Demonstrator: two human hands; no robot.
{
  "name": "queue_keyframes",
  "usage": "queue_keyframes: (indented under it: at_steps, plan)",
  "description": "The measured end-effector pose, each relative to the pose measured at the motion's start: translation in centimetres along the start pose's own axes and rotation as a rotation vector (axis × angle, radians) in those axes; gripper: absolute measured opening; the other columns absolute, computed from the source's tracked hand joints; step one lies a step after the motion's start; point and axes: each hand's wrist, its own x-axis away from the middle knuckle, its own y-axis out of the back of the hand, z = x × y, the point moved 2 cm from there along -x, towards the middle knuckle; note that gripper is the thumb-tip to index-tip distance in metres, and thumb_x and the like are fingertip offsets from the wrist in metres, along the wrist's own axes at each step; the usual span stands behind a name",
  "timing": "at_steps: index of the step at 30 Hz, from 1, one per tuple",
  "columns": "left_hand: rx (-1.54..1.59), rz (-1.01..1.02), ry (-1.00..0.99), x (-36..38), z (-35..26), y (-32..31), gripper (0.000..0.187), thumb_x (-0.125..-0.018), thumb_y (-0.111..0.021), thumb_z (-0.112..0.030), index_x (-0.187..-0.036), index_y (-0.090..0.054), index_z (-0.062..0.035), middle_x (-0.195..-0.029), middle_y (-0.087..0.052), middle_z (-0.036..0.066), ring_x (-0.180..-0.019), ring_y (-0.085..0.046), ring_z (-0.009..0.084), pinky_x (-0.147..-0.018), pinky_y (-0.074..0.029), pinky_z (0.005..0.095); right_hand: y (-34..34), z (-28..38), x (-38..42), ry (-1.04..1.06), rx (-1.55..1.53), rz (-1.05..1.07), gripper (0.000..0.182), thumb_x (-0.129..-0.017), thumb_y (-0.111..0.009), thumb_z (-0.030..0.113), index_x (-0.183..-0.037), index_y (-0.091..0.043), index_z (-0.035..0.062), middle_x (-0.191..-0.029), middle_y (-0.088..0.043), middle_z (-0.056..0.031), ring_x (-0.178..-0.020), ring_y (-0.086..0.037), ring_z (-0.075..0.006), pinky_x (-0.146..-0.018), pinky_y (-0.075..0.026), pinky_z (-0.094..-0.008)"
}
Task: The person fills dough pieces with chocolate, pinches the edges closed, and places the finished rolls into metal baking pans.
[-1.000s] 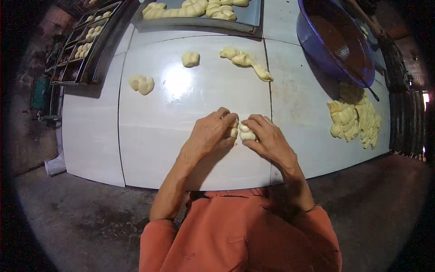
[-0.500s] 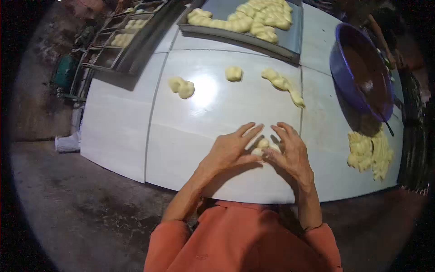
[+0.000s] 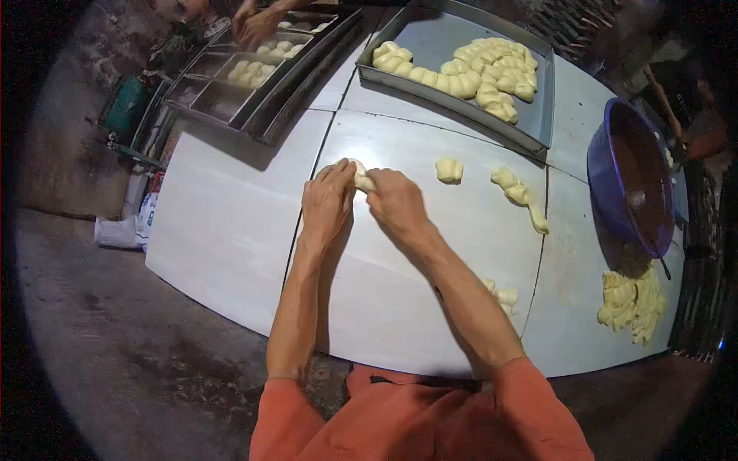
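Fingers of my left hand (image 3: 327,198) and my right hand (image 3: 398,201) close on a pale piece of dough (image 3: 364,181) over the white tabletop, left of centre. Only the stretch of dough between the hands shows; the fingers hide the rest. To the right lie a small round dough lump (image 3: 449,170) and a twisted dough strip (image 3: 520,198). Beside my right forearm rest small dough pieces (image 3: 506,297), partly covered by the arm.
A metal tray (image 3: 453,104) of dough pieces stands at the back. At upper left is a divided metal rack (image 3: 223,100) with dough balls, and another person's hand (image 3: 257,27) over it. A purple basin (image 3: 603,173) and flattened dough (image 3: 632,306) occupy the right side.
Both hands have moved left and away from me, from the small dough pieces near the front edge to the dough at the left, which they now grip. The view has shifted.
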Motion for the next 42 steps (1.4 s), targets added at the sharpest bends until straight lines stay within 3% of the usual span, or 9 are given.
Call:
queue_keyframes:
  at_steps: [8,12,16,22,24,25,32,36,42]
  plan:
    - [-0.259,-0.076,0.101,0.7,-2.0,-0.5,0.036,-0.096,-0.059,-0.014,-0.13,-0.059,-0.0032,-0.131,-0.062,0.018,-0.126,-0.053,0.0352,-0.097,-0.04,0.0481,10.9,-2.6,8.6,-0.784,-1.136,0.126,0.043,-0.087,-0.064,0.011,-0.129,-0.057,0.0007,-0.092,-0.065,-0.0028,-0.084,-0.061,-0.01,-0.074,-0.051,-0.0246]
    - [0.316,0.013,-0.011,2.3,-9.2,-0.1,0.05,-0.082,-0.083,-0.029,-0.119,-0.068,0.0003,-0.118,-0.068,0.018,-0.108,-0.066,0.0306,-0.089,-0.053,0.0417,13.3,-2.9,13.4,-0.76,-1.386,-0.045,0.04,-0.095,-0.066,0.011,-0.132,-0.055,0.003,-0.095,-0.067,-0.0045,-0.083,-0.066,-0.0125,-0.074,-0.057,-0.027]
    - [1.047,0.414,0.464,4.3,-18.1,-2.9,0.037,-0.087,-0.079,-0.028,-0.11,-0.073,0.0014,-0.091,-0.075,0.009,-0.085,-0.068,0.0148,-0.075,-0.052,0.0302,15.1,-2.5,16.3,-0.828,-1.377,-0.054,0.038,-0.097,-0.066,0.013,-0.131,-0.056,0.0021,-0.101,-0.067,-0.0056,-0.086,-0.068,-0.012,-0.075,-0.061,-0.0292]
    - [1.083,0.592,0.468,4.9,-23.5,-5.6,0.038,-0.093,-0.071,-0.01,-0.129,-0.063,-0.0001,-0.112,-0.072,0.016,-0.104,-0.067,0.018,-0.084,-0.056,0.0293,18.5,-5.8,21.2,-0.563,-0.342,-0.393,0.031,-0.098,-0.067,0.026,-0.114,-0.062,0.0001,-0.109,-0.067,-0.0089,-0.099,-0.067,-0.018,-0.072,-0.06,-0.0253]
    - [1.223,0.363,0.439,4.5,-26.7,-5.9,0.063,-0.098,-0.068,-0.023,-0.151,-0.04,-0.0024,-0.125,-0.066,0.021,-0.112,-0.065,0.0254,-0.092,-0.054,0.0341,20.6,-5.5,22.2,-0.744,-0.768,-0.434,0.029,-0.096,-0.069,0.021,-0.117,-0.061,0.0017,-0.109,-0.067,-0.0084,-0.099,-0.066,-0.0161,-0.081,-0.058,-0.0275]
    - [0.892,0.093,0.006,3.0,-29.1,-7.2,0.08,-0.1,-0.062,-0.038,-0.159,-0.019,-0.0055,-0.133,-0.06,0.025,-0.119,-0.063,0.0321,-0.1,-0.051,0.04,22.2,-5.6,22.9,-0.683,-0.862,-0.532,0.027,-0.095,-0.07,0.014,-0.118,-0.061,0.0028,-0.108,-0.067,-0.0071,-0.096,-0.065,-0.0136,-0.081,-0.057,-0.0282]
    - [1.538,-0.036,-0.069,2.5,-40.7,-11.4,0.083,-0.092,-0.075,-0.035,-0.15,-0.034,0.008,-0.129,-0.062,0.027,-0.115,-0.065,0.026,-0.097,-0.053,0.0358,28.1,-6.6,24.1,-0.466,-1.693,-0.688,0.027,-0.095,-0.07,0.013,-0.118,-0.06,0.0038,-0.106,-0.066,-0.006,-0.095,-0.063,-0.0122,-0.086,-0.051,-0.0257]
    - [1.538,0.404,0.127,3.2,-42.2,-13.1,0.08,-0.092,-0.076,-0.024,-0.153,-0.032,0.0034,-0.132,-0.061,0.027,-0.111,-0.067,0.0252,-0.094,-0.054,0.0366,32.8,-13.5,24.2,-0.502,-0.719,-0.903,0.019,-0.099,-0.066,0.023,-0.108,-0.063,0.0056,-0.099,-0.066,-0.0032,-0.089,-0.063,-0.0112,-0.085,-0.052,-0.0255]
    - [1.137,0.718,0.156,2.6,-37.9,-11.1,0.051,-0.096,-0.069,-0.015,-0.142,-0.052,-0.0015,-0.125,-0.067,0.02,-0.111,-0.067,0.0224,-0.094,-0.055,0.0342,44.8,-27.6,21.0,-0.657,-0.236,-0.501,0.028,-0.099,-0.06,0.027,-0.112,-0.065,0.003,-0.102,-0.071,-0.0169,-0.095,-0.069,-0.0321,-0.082,-0.052,-0.0446]
